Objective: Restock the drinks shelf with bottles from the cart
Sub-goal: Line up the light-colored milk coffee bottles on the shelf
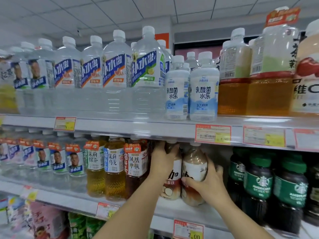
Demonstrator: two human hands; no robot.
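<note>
Two brown latte bottles with white-and-red labels stand side by side on the middle shelf [172, 211]. My left hand [161, 161] is wrapped around the upper part of the left latte bottle [174, 180]. My right hand [208, 181] grips the right latte bottle [194, 166] from its right side, thumb across the label. The right bottle leans slightly to the right. The caps of both sit just under the upper shelf's edge. The cart is out of view.
Amber tea bottles [114, 169] stand directly left of my left hand. Dark coffee bottles with green labels [259, 185] stand to the right, with a gap behind my right hand. The upper shelf [155, 130] carries large water bottles, small white bottles and juice jugs.
</note>
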